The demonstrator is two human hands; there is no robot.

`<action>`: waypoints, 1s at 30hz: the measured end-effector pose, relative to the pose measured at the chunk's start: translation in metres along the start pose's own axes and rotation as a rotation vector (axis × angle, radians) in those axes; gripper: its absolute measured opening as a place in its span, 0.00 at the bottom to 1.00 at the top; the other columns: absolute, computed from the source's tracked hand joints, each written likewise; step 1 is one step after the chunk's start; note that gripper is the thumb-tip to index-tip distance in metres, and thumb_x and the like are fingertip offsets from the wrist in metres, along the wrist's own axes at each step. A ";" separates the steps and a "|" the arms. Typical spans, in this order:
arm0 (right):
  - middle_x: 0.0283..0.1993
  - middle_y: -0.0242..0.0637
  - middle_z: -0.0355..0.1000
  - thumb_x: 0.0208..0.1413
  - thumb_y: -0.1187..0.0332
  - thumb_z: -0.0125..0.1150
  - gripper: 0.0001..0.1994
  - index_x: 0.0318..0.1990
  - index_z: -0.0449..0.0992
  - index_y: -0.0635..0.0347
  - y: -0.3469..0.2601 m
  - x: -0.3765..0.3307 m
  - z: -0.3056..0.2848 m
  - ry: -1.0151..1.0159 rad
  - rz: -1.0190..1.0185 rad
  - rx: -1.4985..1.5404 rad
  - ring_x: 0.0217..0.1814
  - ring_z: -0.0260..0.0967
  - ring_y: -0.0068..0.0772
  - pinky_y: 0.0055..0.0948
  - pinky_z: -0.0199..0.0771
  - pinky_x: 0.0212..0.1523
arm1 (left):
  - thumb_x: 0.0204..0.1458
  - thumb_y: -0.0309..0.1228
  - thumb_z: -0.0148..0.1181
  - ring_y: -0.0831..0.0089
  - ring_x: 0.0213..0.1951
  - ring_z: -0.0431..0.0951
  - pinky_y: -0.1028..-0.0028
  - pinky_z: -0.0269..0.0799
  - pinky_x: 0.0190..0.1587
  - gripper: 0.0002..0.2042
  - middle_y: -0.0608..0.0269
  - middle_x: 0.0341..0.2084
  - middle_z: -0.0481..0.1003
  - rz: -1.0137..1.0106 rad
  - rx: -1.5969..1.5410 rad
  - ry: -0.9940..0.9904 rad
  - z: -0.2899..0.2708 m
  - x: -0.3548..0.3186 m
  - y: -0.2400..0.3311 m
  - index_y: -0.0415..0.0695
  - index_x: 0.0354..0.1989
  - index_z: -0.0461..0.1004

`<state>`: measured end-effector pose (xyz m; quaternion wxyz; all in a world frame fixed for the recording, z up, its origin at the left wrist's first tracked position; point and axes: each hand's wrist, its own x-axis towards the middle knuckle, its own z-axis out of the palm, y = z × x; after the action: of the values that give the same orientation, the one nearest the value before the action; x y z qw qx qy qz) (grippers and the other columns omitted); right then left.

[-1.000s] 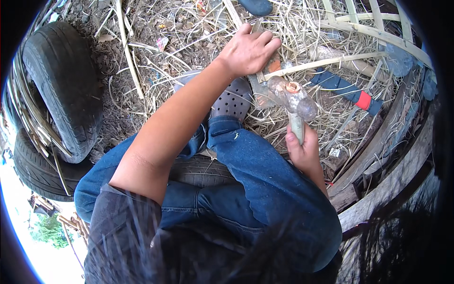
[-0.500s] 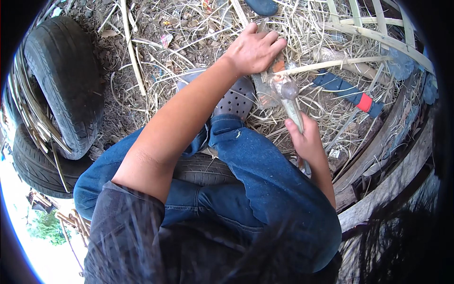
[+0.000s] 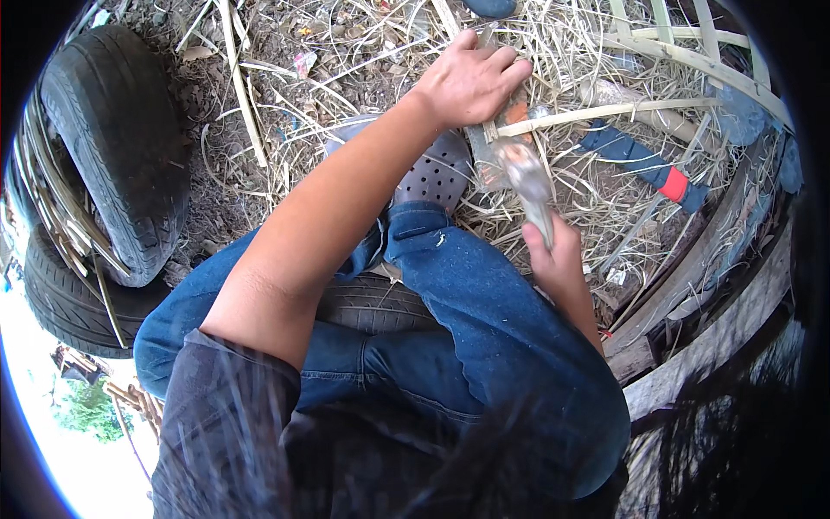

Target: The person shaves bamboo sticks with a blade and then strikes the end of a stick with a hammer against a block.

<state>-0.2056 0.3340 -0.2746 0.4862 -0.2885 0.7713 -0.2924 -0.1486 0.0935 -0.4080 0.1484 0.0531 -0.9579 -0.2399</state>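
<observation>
My left hand [image 3: 474, 82] is closed over a pale flat strip [image 3: 444, 16], which appears to be bamboo and comes out beyond the fingers. What lies under the palm is hidden. Close below the hand, another pale strip [image 3: 614, 112] runs off to the right from a flat, worn block [image 3: 484, 160]. In my right hand [image 3: 560, 259] is a hammer [image 3: 534, 203], gripped by its light handle. Motion smears the hammer head [image 3: 521, 166], which is at the block's right side; whether they touch I cannot tell. A grey clog [image 3: 435, 177] with holes is beside the block.
Thin shavings [image 3: 553, 52] litter the dirt. To the right lies a dark blue strap-like thing [image 3: 627, 154] with a red band, near curved pale strips [image 3: 700, 62]. Worn tires [image 3: 117, 156] stand at the left, and another tire [image 3: 372, 303] is beneath my legs.
The hammer and my right hand have shifted slightly downward in view, and the hammer head is now blurred. My left hand keeps its place on the strip.
</observation>
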 end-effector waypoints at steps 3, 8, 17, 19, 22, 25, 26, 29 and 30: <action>0.23 0.46 0.72 0.53 0.58 0.60 0.20 0.42 0.73 0.70 -0.003 0.006 0.000 -0.026 0.119 -0.053 0.26 0.76 0.41 0.32 0.71 0.29 | 0.48 0.33 0.52 0.71 0.29 0.73 0.67 0.57 0.35 0.09 0.67 0.23 0.65 -0.006 0.002 0.001 -0.001 -0.001 0.002 0.46 0.37 0.66; 0.26 0.46 0.74 0.49 0.58 0.60 0.23 0.43 0.74 0.72 0.034 -0.023 -0.007 0.055 -0.261 -0.029 0.26 0.76 0.38 0.31 0.73 0.31 | 0.48 0.33 0.52 0.70 0.28 0.73 0.67 0.57 0.35 0.10 0.68 0.23 0.65 0.009 0.013 -0.017 -0.002 0.006 0.004 0.46 0.38 0.66; 0.25 0.45 0.74 0.53 0.60 0.56 0.23 0.48 0.72 0.73 0.030 0.000 -0.010 -0.057 -0.184 -0.084 0.26 0.75 0.36 0.33 0.73 0.30 | 0.48 0.32 0.54 0.70 0.26 0.73 0.67 0.57 0.34 0.10 0.67 0.23 0.65 0.000 -0.014 0.024 0.001 0.002 0.000 0.47 0.38 0.66; 0.25 0.44 0.73 0.52 0.59 0.57 0.22 0.48 0.73 0.71 0.027 -0.009 -0.001 0.063 -0.316 0.157 0.25 0.74 0.35 0.33 0.72 0.29 | 0.47 0.33 0.55 0.71 0.27 0.73 0.67 0.57 0.34 0.09 0.67 0.23 0.65 0.010 0.012 0.001 0.002 0.004 0.002 0.47 0.37 0.66; 0.25 0.46 0.73 0.53 0.59 0.57 0.22 0.47 0.73 0.71 0.024 -0.004 0.003 0.075 -0.254 0.004 0.26 0.75 0.35 0.33 0.72 0.30 | 0.47 0.33 0.56 0.70 0.27 0.73 0.66 0.57 0.34 0.10 0.67 0.23 0.65 0.008 0.002 -0.003 0.001 0.002 0.003 0.47 0.36 0.65; 0.24 0.49 0.72 0.55 0.58 0.57 0.21 0.43 0.72 0.71 0.014 0.008 0.000 -0.078 0.062 -0.033 0.27 0.75 0.42 0.35 0.71 0.30 | 0.50 0.33 0.54 0.70 0.27 0.73 0.66 0.58 0.34 0.08 0.67 0.23 0.66 0.001 -0.004 0.019 0.002 0.001 0.002 0.47 0.37 0.66; 0.24 0.49 0.71 0.55 0.57 0.57 0.21 0.42 0.72 0.71 0.014 0.009 -0.001 -0.101 0.017 -0.057 0.27 0.75 0.45 0.35 0.71 0.30 | 0.51 0.33 0.54 0.70 0.27 0.74 0.66 0.58 0.35 0.08 0.67 0.24 0.66 -0.008 -0.004 0.041 0.003 0.000 0.001 0.47 0.37 0.66; 0.23 0.44 0.71 0.55 0.58 0.59 0.19 0.40 0.73 0.69 0.028 -0.013 0.004 0.001 -0.216 -0.028 0.24 0.72 0.40 0.33 0.70 0.29 | 0.51 0.34 0.52 0.71 0.28 0.75 0.65 0.58 0.38 0.08 0.67 0.24 0.68 -0.022 0.041 -0.038 -0.001 0.001 0.003 0.48 0.38 0.67; 0.24 0.42 0.72 0.54 0.61 0.60 0.17 0.40 0.74 0.70 0.028 -0.019 0.003 0.021 -0.268 -0.036 0.24 0.72 0.38 0.32 0.71 0.30 | 0.49 0.36 0.51 0.71 0.29 0.76 0.65 0.59 0.40 0.09 0.67 0.24 0.69 -0.017 0.064 -0.053 0.000 0.002 0.003 0.49 0.38 0.67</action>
<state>-0.2003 0.3652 -0.2852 0.4293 -0.3946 0.7361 -0.3437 -0.1506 0.0962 -0.4060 0.1193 0.0597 -0.9682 -0.2118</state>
